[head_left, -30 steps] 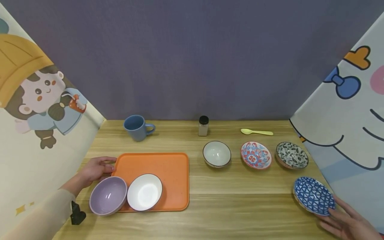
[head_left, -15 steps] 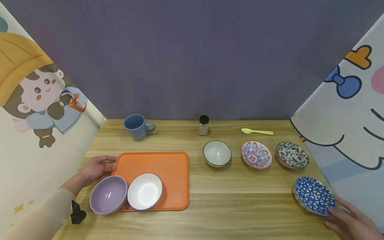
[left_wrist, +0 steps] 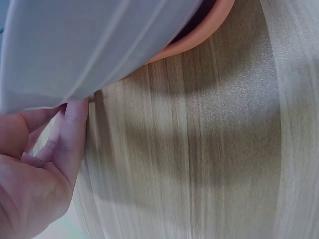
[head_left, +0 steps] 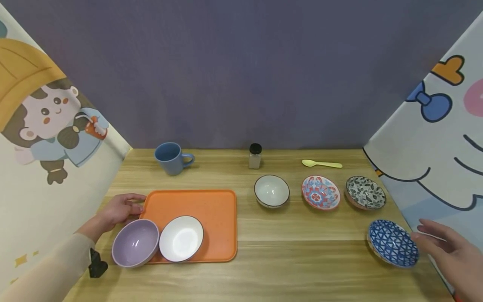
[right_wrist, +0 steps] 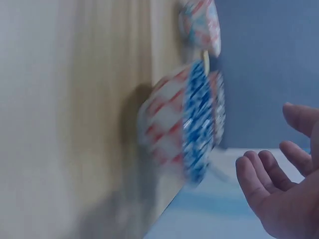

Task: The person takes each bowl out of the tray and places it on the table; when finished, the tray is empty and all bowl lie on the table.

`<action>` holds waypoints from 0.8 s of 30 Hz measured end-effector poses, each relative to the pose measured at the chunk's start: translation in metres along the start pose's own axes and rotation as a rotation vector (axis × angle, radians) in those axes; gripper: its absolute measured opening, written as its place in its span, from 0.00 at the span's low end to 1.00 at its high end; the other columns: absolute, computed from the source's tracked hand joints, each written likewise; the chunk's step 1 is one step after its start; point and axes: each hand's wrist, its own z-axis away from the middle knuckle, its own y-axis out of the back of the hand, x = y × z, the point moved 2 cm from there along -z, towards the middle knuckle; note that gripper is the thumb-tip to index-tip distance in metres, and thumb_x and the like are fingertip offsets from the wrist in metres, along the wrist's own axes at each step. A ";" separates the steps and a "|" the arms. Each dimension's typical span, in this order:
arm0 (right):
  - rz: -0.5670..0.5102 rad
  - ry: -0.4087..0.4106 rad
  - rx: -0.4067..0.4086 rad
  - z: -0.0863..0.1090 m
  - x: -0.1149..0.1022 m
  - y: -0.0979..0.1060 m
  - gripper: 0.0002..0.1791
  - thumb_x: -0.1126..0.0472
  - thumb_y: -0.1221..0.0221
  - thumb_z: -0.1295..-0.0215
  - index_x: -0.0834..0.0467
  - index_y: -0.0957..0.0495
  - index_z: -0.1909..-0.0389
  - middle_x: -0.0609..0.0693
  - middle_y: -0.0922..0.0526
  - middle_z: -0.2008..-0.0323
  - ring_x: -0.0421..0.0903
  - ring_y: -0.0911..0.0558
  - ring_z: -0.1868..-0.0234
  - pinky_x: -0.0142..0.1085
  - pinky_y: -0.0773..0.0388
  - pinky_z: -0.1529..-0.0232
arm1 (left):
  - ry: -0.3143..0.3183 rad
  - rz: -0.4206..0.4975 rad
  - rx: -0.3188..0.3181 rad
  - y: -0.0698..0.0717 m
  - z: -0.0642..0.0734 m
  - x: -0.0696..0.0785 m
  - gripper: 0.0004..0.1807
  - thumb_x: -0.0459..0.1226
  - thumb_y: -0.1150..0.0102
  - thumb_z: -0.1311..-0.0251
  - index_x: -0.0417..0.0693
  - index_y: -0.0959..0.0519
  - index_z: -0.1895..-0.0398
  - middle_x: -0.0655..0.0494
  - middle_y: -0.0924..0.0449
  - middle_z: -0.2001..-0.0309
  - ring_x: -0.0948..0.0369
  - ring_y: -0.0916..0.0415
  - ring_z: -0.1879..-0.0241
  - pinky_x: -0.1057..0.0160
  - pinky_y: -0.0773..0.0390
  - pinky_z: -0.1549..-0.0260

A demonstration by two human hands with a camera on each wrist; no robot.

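Observation:
At the left, my left hand (head_left: 118,209) holds the left rim of an orange tray (head_left: 211,214) between thumb and fingers; in the left wrist view the fingertips (left_wrist: 75,112) pass behind the purple bowl (left_wrist: 89,50). The purple bowl (head_left: 136,243) overlaps the tray's front left corner. Touching it, a white bowl (head_left: 181,239) stands on the tray. On the far right, my right hand (head_left: 449,253) is raised beside a blue-and-white patterned bowl (head_left: 393,243), fingers loosely bent and holding nothing. The right wrist view shows a gap between this hand (right_wrist: 289,189) and the blurred blue bowl (right_wrist: 184,119).
A blue mug (head_left: 171,158), a black-capped jar (head_left: 255,157) and a yellow spoon (head_left: 322,164) line the back. In front of them are a small white bowl (head_left: 271,191), a red-and-blue patterned bowl (head_left: 320,193) and a leaf-patterned bowl (head_left: 365,193). Walls enclose three sides.
My right hand has let go of the blue-and-white bowl's rim and lifted up and away to its right. The left hand stays at the tray.

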 end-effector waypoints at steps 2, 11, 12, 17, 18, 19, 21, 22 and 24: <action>0.040 0.101 -0.017 -0.002 -0.019 0.001 0.48 0.36 0.46 0.26 0.61 0.49 0.19 0.74 0.39 0.27 0.69 0.28 0.38 0.58 0.22 0.48 | 0.006 -0.011 0.000 0.001 0.000 0.001 0.30 0.30 0.40 0.31 0.28 0.37 0.29 0.47 0.12 0.60 0.58 0.15 0.63 0.59 0.14 0.67; -0.167 0.601 -0.244 -0.001 -0.123 -0.046 0.30 0.55 0.36 0.28 0.60 0.30 0.29 0.31 0.20 0.49 0.25 0.18 0.54 0.27 0.17 0.59 | 0.027 -0.037 -0.010 0.002 0.000 0.001 0.30 0.30 0.40 0.30 0.29 0.37 0.29 0.47 0.13 0.60 0.58 0.16 0.65 0.60 0.16 0.71; -0.213 0.639 -0.280 0.001 -0.135 -0.055 0.29 0.58 0.36 0.28 0.61 0.30 0.30 0.36 0.18 0.49 0.26 0.17 0.53 0.28 0.16 0.57 | 0.031 -0.035 -0.011 0.002 0.000 0.001 0.30 0.30 0.40 0.30 0.29 0.37 0.29 0.48 0.13 0.60 0.58 0.16 0.65 0.60 0.16 0.71; -0.375 0.722 -0.475 0.009 -0.191 -0.098 0.27 0.64 0.36 0.30 0.64 0.28 0.33 0.63 0.19 0.44 0.36 0.15 0.51 0.37 0.14 0.55 | 0.032 -0.016 -0.024 0.002 -0.001 0.001 0.30 0.30 0.40 0.30 0.28 0.37 0.29 0.50 0.13 0.62 0.58 0.16 0.64 0.58 0.15 0.70; -0.402 0.720 -0.515 0.011 -0.201 -0.107 0.27 0.65 0.35 0.30 0.64 0.28 0.33 0.67 0.20 0.43 0.37 0.14 0.51 0.39 0.14 0.55 | 0.031 -0.014 -0.024 0.002 -0.001 0.001 0.30 0.30 0.40 0.30 0.29 0.37 0.29 0.50 0.13 0.62 0.58 0.16 0.64 0.58 0.15 0.70; -0.418 0.715 -0.553 0.013 -0.211 -0.116 0.27 0.64 0.35 0.31 0.64 0.27 0.33 0.68 0.21 0.43 0.39 0.14 0.51 0.40 0.13 0.55 | 0.031 -0.015 -0.024 0.002 -0.001 0.001 0.30 0.30 0.40 0.30 0.29 0.37 0.29 0.50 0.13 0.62 0.58 0.16 0.64 0.58 0.15 0.70; -0.445 0.704 -0.633 0.019 -0.227 -0.135 0.28 0.64 0.34 0.31 0.63 0.28 0.32 0.70 0.21 0.43 0.41 0.13 0.50 0.42 0.13 0.55 | 0.032 -0.022 -0.023 0.003 -0.002 0.002 0.30 0.31 0.40 0.30 0.29 0.37 0.29 0.50 0.13 0.61 0.58 0.16 0.63 0.58 0.15 0.70; -0.450 0.691 -0.667 0.023 -0.235 -0.144 0.29 0.63 0.34 0.31 0.63 0.28 0.32 0.69 0.21 0.43 0.42 0.13 0.51 0.42 0.13 0.55 | 0.035 -0.025 -0.022 0.003 -0.003 0.002 0.30 0.31 0.40 0.30 0.30 0.37 0.29 0.50 0.13 0.61 0.58 0.16 0.64 0.59 0.16 0.70; -0.470 0.667 -0.750 0.031 -0.248 -0.162 0.29 0.63 0.34 0.32 0.62 0.28 0.31 0.68 0.21 0.42 0.46 0.13 0.51 0.45 0.13 0.54 | 0.038 -0.029 -0.023 0.003 -0.004 0.002 0.30 0.31 0.40 0.30 0.30 0.37 0.29 0.50 0.14 0.61 0.57 0.16 0.64 0.59 0.16 0.70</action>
